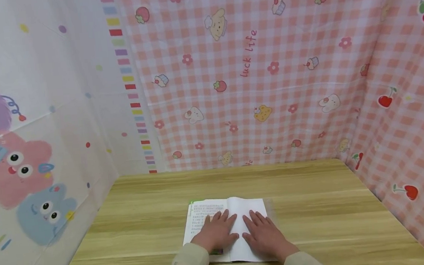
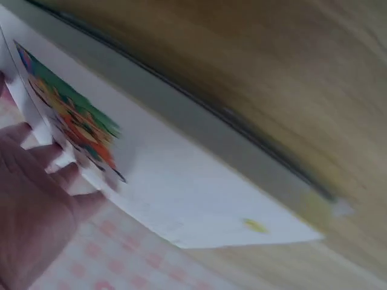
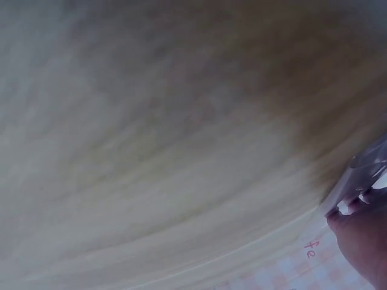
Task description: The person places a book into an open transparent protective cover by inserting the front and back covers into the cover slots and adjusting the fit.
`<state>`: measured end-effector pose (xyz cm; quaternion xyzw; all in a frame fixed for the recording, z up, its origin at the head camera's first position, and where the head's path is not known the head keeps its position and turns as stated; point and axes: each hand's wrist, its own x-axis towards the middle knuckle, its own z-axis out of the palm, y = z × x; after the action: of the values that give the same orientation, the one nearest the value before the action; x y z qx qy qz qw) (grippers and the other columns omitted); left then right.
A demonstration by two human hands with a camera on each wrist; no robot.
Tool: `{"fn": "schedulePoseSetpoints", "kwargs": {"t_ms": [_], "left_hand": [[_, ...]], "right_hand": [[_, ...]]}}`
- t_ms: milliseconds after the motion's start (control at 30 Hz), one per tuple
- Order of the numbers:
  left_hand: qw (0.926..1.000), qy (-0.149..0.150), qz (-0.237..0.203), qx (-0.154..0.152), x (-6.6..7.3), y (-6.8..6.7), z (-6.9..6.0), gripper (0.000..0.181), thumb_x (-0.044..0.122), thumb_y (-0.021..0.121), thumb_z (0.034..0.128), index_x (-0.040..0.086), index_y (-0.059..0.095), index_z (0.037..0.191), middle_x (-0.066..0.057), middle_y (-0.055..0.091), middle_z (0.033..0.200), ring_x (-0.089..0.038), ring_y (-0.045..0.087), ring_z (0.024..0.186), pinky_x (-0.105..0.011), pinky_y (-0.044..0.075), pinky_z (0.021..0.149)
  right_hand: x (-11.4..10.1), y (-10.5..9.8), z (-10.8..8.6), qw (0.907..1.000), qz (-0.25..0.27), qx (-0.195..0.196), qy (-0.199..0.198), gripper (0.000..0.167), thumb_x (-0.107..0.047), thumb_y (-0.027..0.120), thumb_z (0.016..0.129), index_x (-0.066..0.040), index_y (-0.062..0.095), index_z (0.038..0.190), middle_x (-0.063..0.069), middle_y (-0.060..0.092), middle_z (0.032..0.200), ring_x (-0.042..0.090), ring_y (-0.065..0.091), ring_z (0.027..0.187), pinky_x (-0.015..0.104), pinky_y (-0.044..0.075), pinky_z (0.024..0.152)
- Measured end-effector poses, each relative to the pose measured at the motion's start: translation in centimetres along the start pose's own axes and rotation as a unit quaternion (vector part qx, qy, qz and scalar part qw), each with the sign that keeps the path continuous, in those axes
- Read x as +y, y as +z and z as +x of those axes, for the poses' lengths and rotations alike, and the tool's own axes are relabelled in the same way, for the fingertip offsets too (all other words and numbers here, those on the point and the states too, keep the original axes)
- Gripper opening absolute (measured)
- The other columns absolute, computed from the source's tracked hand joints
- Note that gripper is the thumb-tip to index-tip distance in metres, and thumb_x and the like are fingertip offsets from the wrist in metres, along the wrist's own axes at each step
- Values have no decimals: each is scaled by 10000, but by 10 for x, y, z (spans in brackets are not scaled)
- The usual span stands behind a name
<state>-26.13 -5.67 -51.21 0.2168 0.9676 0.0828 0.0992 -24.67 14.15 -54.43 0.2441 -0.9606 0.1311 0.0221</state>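
Observation:
An open book (image 1: 250, 253) lies on the wooden table, its left page printed with lines of text and its right page white. On the left page rests my left hand (image 1: 217, 231), fingers spread and pointing toward the fold. My right hand (image 1: 263, 234) lies flat on the right page with its fingers straight. In the left wrist view the left hand (image 2: 33, 205) touches the page, near a colourful picture (image 2: 75, 115). Only part of the right hand (image 3: 366, 238) shows in the right wrist view, beside a clear plastic cover edge (image 3: 363, 172).
The wooden table (image 1: 129, 228) extends around the book on all sides. A pink checked cloth (image 1: 253, 86) hangs behind it and another checked cloth (image 1: 416, 131) on the right. At the left hangs a white cloth (image 1: 80, 97) with cartoon figures.

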Motion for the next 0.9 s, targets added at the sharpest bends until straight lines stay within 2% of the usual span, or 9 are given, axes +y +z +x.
{"fn": "schedulePoseSetpoints", "kwargs": {"t_ms": [133, 233, 500, 667, 900], "left_hand": [[9989, 133, -429, -126, -9, 1, 2, 594, 406, 553, 989, 206, 408, 1529, -52, 299, 1607, -288, 231, 1481, -593, 185, 1152], [9984, 230, -487, -173, -10, -1, 1, 594, 385, 558, 989, 200, 402, 1532, -39, 292, 1611, -279, 238, 1479, -595, 199, 1147], [9996, 208, -139, -106, 0, -12, -6, 578, 385, 562, 979, 201, 439, 1512, -22, 319, 1599, -295, 284, 1459, -594, 252, 1128], [9998, 24, 102, -164, 7, -11, -4, 572, 406, 547, 981, 217, 444, 1511, -11, 317, 1601, -284, 284, 1461, -595, 271, 1120], [9986, -22, 531, -53, 9, -3, 0, 577, 433, 523, 976, 230, 444, 1510, -16, 314, 1601, -290, 267, 1467, -595, 252, 1128]], "right_hand": [[0, 2, 2, 10000, 16, -13, 48, 560, -382, 461, 1034, 2, 475, 1440, 260, 392, 1504, 446, 345, 1385, 629, 268, 1097], [-2, 0, 2, 9999, 55, -39, 154, 553, -367, 481, 1026, 1, 481, 1438, 253, 396, 1505, 437, 344, 1390, 632, 258, 1101], [-10, -3, 3, 9993, -28, -8, 365, 542, -382, 499, 1014, -35, 512, 1430, 225, 404, 1513, 414, 341, 1403, 667, 201, 1102], [-11, -1, 5, 9992, 246, -60, 316, 544, -357, 505, 1015, -11, 496, 1435, 251, 389, 1513, 447, 325, 1401, 660, 222, 1099], [-11, 1, 5, 9988, 119, -216, 415, 555, -373, 493, 1018, -41, 475, 1462, 229, 361, 1539, 426, 300, 1422, 636, 218, 1116]]}}
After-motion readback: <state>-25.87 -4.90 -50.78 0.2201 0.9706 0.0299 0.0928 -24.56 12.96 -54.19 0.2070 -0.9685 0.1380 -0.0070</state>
